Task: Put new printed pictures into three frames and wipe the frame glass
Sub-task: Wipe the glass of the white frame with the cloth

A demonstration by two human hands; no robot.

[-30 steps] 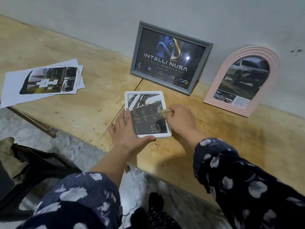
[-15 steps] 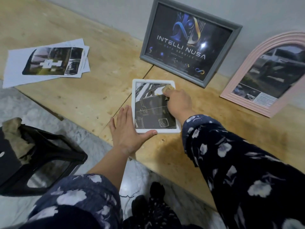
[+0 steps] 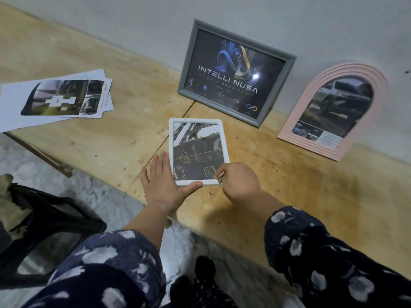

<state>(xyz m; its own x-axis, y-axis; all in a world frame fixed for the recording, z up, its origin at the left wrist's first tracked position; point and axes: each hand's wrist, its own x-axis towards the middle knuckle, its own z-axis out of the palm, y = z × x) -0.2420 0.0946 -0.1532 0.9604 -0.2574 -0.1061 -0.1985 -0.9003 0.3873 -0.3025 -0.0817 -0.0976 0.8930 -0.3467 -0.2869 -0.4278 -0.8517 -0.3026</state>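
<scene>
**White frame braced flat on the desk, cloth at its near right corner**

A white frame point(image 3: 198, 151) lies flat on the wooden desk point(image 3: 289, 185), glass up, with a dark printed picture behind the glass. The left hand point(image 3: 165, 183) lies flat at the frame's 7 o'clock corner, fingers straight along its left edge and thumb stretched along its near edge, steadying it. The right hand point(image 3: 239, 182) sits at the frame's 5 o'clock corner, fingers curled and pinching a small tan cloth point(image 3: 219, 175) against the glass there.

At the frame's 1 o'clock, a grey frame point(image 3: 236, 73) leans upright against the wall, holding a dark print with the words INTELLI NUSA. Further toward 2 o'clock, a pink arched frame point(image 3: 338, 112) also leans on the wall, showing a picture of a vehicle. The two leaning frames stand apart from each other and from the white one.

At the white frame's 10 o'clock, well apart, a loose stack of printed sheets point(image 3: 57, 100) lies on the desk, the top one showing a dark photo.

Below the desk edge at 8 o'clock stands a black stool point(image 3: 55, 230) with a rag point(image 3: 11, 210) draped on it
</scene>
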